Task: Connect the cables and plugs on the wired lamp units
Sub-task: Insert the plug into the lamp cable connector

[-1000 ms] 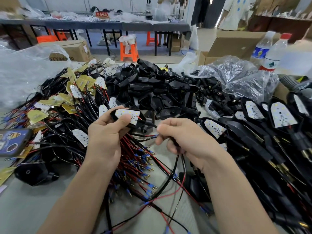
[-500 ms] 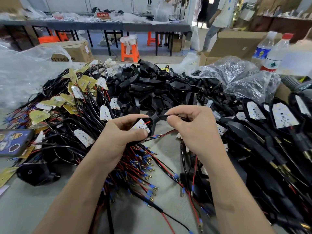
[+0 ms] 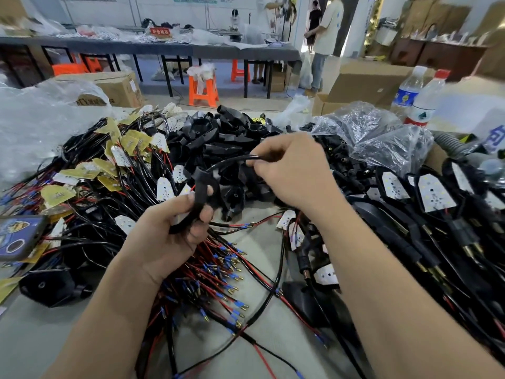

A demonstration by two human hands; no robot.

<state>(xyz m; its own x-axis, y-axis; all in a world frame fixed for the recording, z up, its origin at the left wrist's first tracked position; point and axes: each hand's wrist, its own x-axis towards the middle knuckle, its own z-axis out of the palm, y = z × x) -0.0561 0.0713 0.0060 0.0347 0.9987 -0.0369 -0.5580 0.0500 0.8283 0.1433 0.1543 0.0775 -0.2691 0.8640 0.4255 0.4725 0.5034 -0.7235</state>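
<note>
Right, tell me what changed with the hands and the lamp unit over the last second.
The right hand rose up and away from the left hand, pinching the black cable and drawing it out in an arc from the lamp unit. The left hand turned the unit edge-on, so its white face is hidden. Both hands kept their hold; the wire piles stayed put.

phone (image 3: 19, 236): cut by left edge | lamp unit (image 3: 200, 192): lower part hidden by fingers (image 3: 207, 214)
</note>
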